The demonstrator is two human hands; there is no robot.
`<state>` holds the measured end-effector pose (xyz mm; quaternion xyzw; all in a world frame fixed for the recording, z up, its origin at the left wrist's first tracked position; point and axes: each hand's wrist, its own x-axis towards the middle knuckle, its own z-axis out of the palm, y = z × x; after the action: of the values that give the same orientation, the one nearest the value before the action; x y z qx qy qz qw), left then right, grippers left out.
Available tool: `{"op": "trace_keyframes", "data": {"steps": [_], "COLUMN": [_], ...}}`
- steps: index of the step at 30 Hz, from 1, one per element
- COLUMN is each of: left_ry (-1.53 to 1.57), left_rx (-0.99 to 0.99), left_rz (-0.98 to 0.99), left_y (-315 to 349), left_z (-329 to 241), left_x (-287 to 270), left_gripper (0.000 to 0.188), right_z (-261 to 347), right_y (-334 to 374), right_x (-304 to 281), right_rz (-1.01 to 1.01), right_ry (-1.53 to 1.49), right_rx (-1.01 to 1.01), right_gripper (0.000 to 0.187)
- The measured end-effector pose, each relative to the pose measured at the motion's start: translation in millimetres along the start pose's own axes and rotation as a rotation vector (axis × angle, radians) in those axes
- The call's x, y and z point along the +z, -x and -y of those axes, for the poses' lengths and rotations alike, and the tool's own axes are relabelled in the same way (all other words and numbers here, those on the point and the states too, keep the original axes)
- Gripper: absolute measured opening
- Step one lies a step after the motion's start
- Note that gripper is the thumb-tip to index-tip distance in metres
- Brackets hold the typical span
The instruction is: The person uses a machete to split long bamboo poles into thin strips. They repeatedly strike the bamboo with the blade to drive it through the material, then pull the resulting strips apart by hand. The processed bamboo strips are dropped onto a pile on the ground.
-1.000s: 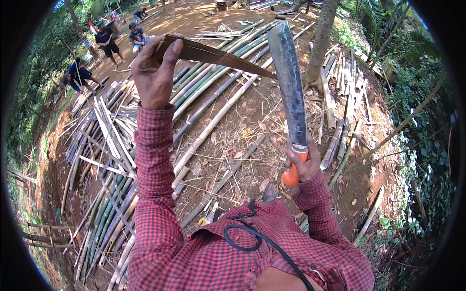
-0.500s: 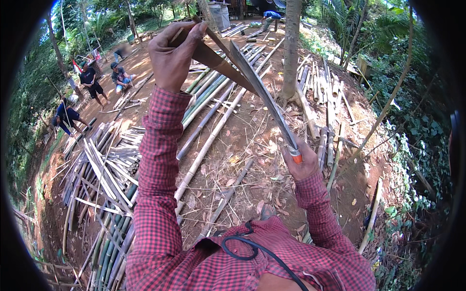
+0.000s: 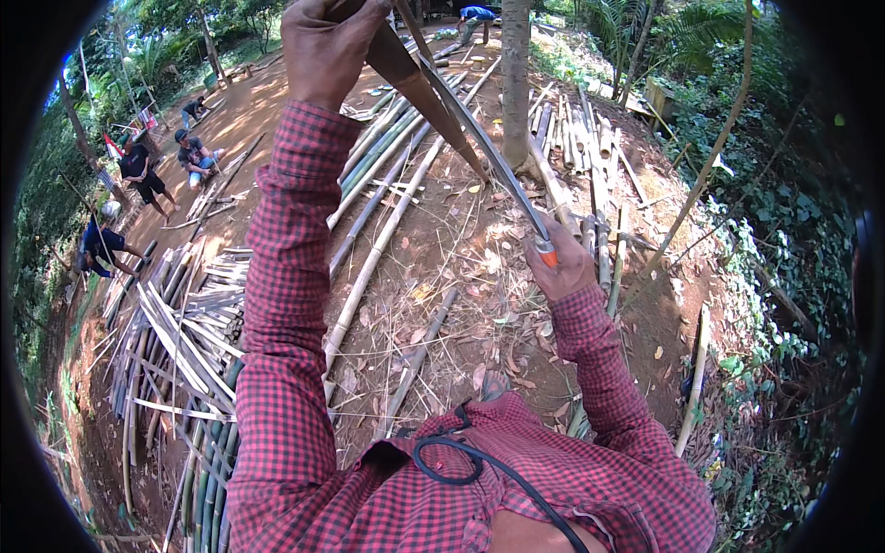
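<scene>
My left hand (image 3: 324, 44) is raised high and grips a flat brown bamboo strip (image 3: 419, 92) that slants down to the right. My right hand (image 3: 562, 269) holds the orange handle of a long machete (image 3: 479, 138). Its blade runs up and left along the strip, touching it near my left hand. Both sleeves are red and black checked.
Long bamboo poles (image 3: 369, 267) lie on the bare earth below, with a heap of split strips (image 3: 175, 332) at the left. A tree trunk (image 3: 514, 83) stands ahead. Several people (image 3: 138, 175) crouch or stand at the far left, another bends at the top.
My left hand has lifted the strip higher. The machete has swung from upright to lie slanted along the strip. The view has tilted upward.
</scene>
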<state>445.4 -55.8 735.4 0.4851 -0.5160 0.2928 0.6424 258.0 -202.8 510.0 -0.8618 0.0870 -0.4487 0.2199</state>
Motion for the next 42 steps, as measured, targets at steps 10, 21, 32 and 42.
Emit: {"op": "trace_keyframes", "data": {"steps": [10, 21, 32, 42], "left_ry": [-0.070, -0.193, -0.477, -0.059], "left_rx": [0.153, -0.028, -0.091, -0.207], "left_rz": [-0.018, -0.272, -0.236, -0.613], "left_y": [-6.0, -21.0, -37.6, -32.3], "left_z": [23.7, 49.0, 98.9, 121.4], "left_x": [-3.3, -65.1, -179.6, -201.4], "left_gripper": [0.018, 0.021, 0.022, 0.011], "right_z": [-3.2, -97.7, -118.9, -75.9], "right_y": [-59.3, -106.0, -146.0, -194.0], "right_x": [21.9, 157.3, 241.9, 203.4], "right_rz": [0.176, 0.652, 0.791, 0.817], "right_ry": [0.137, 0.041, -0.552, -0.166], "right_rx": [0.097, 0.401, 0.491, -0.029], "right_gripper": [0.036, 0.056, 0.034, 0.032]}}
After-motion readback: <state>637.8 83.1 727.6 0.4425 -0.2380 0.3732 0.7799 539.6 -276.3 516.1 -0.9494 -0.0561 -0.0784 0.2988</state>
